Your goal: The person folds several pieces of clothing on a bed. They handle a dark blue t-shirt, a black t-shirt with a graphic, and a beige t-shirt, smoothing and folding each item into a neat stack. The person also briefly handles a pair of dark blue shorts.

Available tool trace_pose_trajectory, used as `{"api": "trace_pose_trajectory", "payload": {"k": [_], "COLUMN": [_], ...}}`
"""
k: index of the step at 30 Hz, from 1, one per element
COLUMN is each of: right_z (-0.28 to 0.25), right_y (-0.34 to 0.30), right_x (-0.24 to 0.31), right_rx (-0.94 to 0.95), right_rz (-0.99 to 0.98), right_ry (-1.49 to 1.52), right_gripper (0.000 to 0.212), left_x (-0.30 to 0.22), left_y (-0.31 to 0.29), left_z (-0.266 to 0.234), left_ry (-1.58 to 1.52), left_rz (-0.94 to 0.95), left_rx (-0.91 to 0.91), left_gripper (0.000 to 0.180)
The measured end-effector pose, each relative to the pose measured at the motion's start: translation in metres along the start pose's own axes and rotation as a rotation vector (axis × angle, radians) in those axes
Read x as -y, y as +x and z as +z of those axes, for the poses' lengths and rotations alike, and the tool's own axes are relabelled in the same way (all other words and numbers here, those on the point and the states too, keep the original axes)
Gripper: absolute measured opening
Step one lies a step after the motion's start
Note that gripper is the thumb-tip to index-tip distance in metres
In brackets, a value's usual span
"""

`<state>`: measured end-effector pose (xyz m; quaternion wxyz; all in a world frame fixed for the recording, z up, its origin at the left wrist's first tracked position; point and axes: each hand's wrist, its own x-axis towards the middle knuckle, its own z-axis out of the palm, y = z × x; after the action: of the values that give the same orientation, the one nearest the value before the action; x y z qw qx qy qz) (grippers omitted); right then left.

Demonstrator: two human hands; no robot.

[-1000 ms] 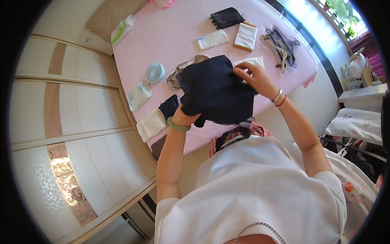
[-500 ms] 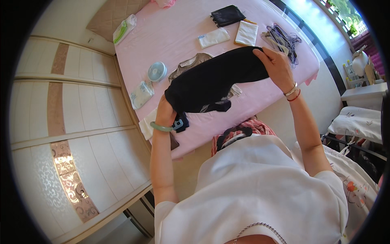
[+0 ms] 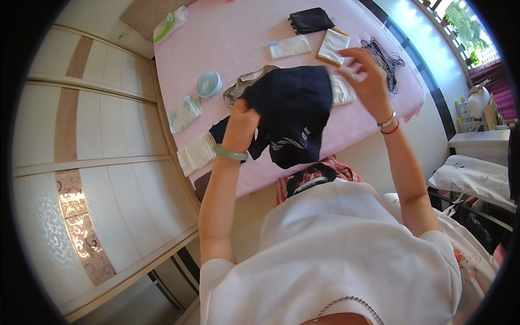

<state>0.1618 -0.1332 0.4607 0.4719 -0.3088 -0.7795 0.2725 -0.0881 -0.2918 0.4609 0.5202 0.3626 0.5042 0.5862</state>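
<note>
A dark navy garment with a white print near its lower edge hangs above the near side of the bed. My left hand, with a green bangle at the wrist, is closed on the garment's left part. To the right of the cloth, my right hand is raised with its fingers apart and nothing in them; its fingertips are slightly blurred. Behind the garment lies a grey-beige garment, partly covered. A white folded cloth shows between the garment and my right hand.
On the pink bed are a small blue fan, a pale patterned pack, folded white cloth, a black pouch and tangled hangers. White wardrobe doors stand left; a clothes rack is at right.
My right hand has let go of the garment's right end and opened. The garment, stretched out before, now hangs bunched from my left hand, which has moved up and right.
</note>
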Motion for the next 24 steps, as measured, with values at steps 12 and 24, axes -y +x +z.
{"api": "trace_pose_trajectory", "payload": {"k": [12, 24], "right_z": [0.079, 0.047], "right_y": [0.011, 0.040], "right_x": [0.046, 0.066], "right_rx": [0.435, 0.385], "right_rz": [-0.214, 0.122], "right_ry": [0.212, 0.551], "right_gripper": [0.028, 0.022], "left_x": [-0.021, 0.030], "left_y": [0.008, 0.027], "left_z": [-0.005, -0.034], "left_ry": [0.529, 0.811], "left_rz": [-0.146, 0.350], "left_rx": [0.073, -0.321], "left_gripper": [0.022, 0.049]}}
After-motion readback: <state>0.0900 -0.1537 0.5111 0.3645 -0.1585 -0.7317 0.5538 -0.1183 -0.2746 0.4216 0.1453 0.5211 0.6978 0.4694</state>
